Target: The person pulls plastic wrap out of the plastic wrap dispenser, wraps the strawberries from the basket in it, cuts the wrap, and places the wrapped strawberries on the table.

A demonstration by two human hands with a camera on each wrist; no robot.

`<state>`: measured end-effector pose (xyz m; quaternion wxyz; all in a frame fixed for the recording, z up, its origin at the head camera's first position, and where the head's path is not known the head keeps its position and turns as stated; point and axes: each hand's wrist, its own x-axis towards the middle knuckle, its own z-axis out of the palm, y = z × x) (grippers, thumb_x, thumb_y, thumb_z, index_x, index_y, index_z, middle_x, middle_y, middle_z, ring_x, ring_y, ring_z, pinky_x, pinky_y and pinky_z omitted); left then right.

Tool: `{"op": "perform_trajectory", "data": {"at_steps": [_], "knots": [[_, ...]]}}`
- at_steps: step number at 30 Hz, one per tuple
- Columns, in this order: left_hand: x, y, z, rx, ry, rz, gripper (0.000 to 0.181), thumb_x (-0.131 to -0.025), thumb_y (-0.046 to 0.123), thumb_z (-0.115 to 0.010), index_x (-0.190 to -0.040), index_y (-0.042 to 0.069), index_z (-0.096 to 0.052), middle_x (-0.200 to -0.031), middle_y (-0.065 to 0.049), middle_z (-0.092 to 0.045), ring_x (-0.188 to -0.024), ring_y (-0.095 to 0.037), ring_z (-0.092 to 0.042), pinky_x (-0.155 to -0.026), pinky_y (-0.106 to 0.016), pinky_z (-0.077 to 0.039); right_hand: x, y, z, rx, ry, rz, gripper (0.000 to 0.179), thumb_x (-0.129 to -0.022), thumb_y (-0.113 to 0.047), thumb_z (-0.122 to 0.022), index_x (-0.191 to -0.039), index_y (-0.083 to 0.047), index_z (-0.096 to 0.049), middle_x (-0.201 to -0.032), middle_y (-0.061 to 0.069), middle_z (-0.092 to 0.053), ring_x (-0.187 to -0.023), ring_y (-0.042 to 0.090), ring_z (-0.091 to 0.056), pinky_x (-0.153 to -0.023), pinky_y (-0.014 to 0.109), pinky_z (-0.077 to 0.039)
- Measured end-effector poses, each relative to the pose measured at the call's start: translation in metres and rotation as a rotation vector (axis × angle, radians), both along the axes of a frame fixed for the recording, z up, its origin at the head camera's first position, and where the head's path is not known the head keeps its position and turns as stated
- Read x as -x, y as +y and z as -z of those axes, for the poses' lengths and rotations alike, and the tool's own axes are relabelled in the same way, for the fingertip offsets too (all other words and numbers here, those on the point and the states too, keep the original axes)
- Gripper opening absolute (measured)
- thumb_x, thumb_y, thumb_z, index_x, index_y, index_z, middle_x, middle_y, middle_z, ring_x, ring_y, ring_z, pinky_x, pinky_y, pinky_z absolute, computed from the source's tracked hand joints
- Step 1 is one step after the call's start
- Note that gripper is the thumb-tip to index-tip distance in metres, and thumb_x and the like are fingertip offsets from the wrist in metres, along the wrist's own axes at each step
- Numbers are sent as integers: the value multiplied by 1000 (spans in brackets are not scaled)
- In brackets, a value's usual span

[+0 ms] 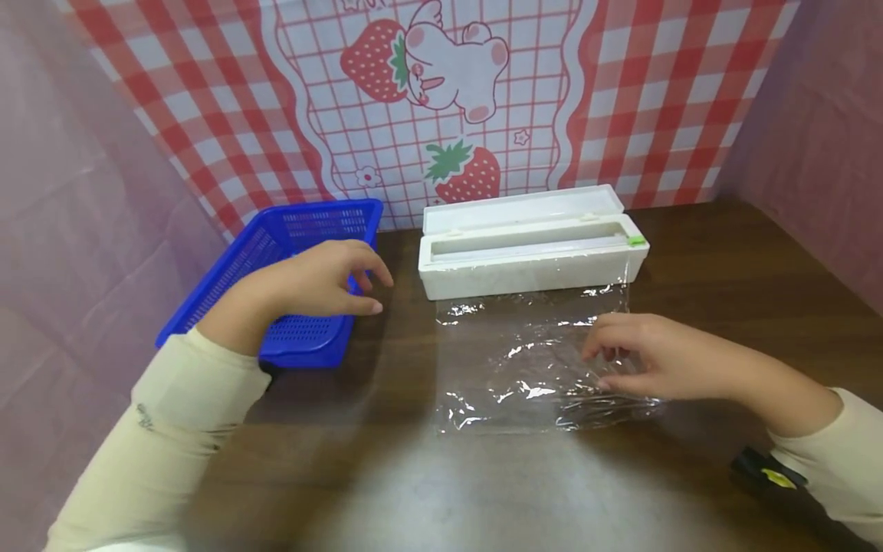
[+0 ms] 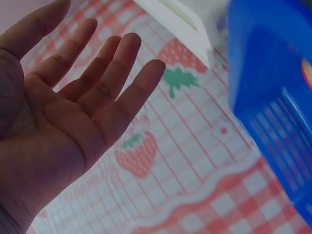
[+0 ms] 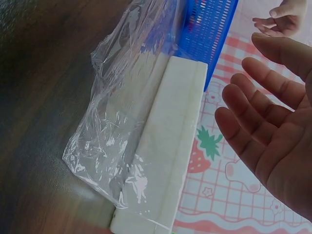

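Observation:
A long white cling film dispenser box (image 1: pixel 527 264) stands at the back with its lid raised. From its front edge a sheet of clear cling film (image 1: pixel 510 368) spreads towards me over the table, bunched at its near right. My right hand (image 1: pixel 655 359) hovers by the sheet's right side, fingers loosely bent; the right wrist view shows the palm holding nothing. Left of the box, my left hand (image 1: pixel 320 280) hangs over a blue plastic basket (image 1: pixel 310 358), thumb and fingers apart. In the left wrist view that hand's fingers (image 2: pixel 105 92) are spread, with nothing in them.
A small green piece (image 1: pixel 636 241) sits on the box's right end. Something red and yellow (image 2: pixel 307 70) shows at the basket in the left wrist view. Behind stands a red checked strawberry cloth (image 1: pixel 621 100); pink cloth (image 1: pixel 814 153) flanks the brown table (image 1: pixel 745 268).

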<state>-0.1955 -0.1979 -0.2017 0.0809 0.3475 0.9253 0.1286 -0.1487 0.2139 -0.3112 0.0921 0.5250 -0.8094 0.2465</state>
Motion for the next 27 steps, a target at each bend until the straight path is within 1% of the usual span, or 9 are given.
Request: {"op": "perform_trajectory", "data": {"at_steps": [2, 6, 10, 13, 16, 18, 21, 23, 27], "knots": [[6, -7, -4, 13, -37, -48, 28, -86, 19, -74, -112, 9, -69, -114, -9, -63, -98, -22, -63, -85, -42, -52, 0, 0, 0, 4, 4, -10, 40, -69, -5, -83, -103, -19, -66, -93, -14, -57, -76, 5, -53, -63, 14, -44], [20, -21, -9, -19, -111, -137, 31, -89, 22, -72, -117, 9, -67, -116, -8, -65, -105, -25, -63, -90, -47, -51, -1, -1, 0, -4, -10, -23, 39, -71, -5, -82, -103, -19, -66, -94, -13, -58, -77, 5, -54, -64, 15, -45], [32, -33, -10, -55, -139, -210, 33, -89, 24, -71, -119, 9, -66, -118, -9, -66, -110, -28, -62, -93, -49, -50, -1, -3, 1, -8, -14, -51, 35, -74, -5, -80, -103, -19, -65, -95, -11, -60, -78, 6, -54, -65, 16, -47], [40, -40, -10, -83, -171, -271, 31, -90, 23, -70, -116, 7, -66, -114, -11, -67, -103, -29, -63, -89, -48, -52, -1, -5, 1, -10, -8, -71, 33, -76, -5, -79, -103, -19, -65, -96, -9, -61, -78, 5, -54, -67, 17, -47], [51, -45, -9, -122, -224, -320, 28, -91, 20, -69, -113, 3, -65, -110, -13, -67, -100, -29, -63, -85, -45, -55, -2, -5, 0, -14, -8, -72, 33, -77, -5, -79, -103, -19, -65, -96, -10, -61, -79, 5, -54, -68, 17, -47], [59, -47, -8, -145, -263, -345, 29, -91, 19, -69, -113, 1, -63, -110, -13, -66, -101, -30, -62, -83, -45, -56, -2, -5, 0, -20, -8, -70, 33, -77, -5, -78, -103, -19, -66, -96, -9, -61, -79, 5, -54, -68, 18, -48], [74, -49, -3, -143, -317, -361, 32, -91, 19, -69, -115, -1, -61, -115, -15, -63, -110, -32, -59, -83, -46, -56, -2, -4, 0, -27, -17, -61, 33, -77, -4, -78, -103, -19, -66, -96, -10, -61, -79, 5, -54, -66, 19, -49], [83, -52, 1, -117, -347, -373, 35, -91, 20, -69, -118, -2, -60, -120, -18, -61, -115, -35, -55, -84, -49, -55, -2, -3, -1, -34, -22, -54, 33, -77, -3, -78, -103, -19, -66, -95, -11, -60, -78, 5, -54, -65, 19, -48], [98, -58, 11, -29, -398, -384, 37, -93, 19, -66, -121, -3, -58, -129, -23, -55, -122, -40, -50, -87, -56, -52, -3, -1, -2, -43, -16, -39, 33, -77, -4, -78, -102, -20, -66, -96, -13, -59, -79, 5, -55, -65, 17, -47]]}}
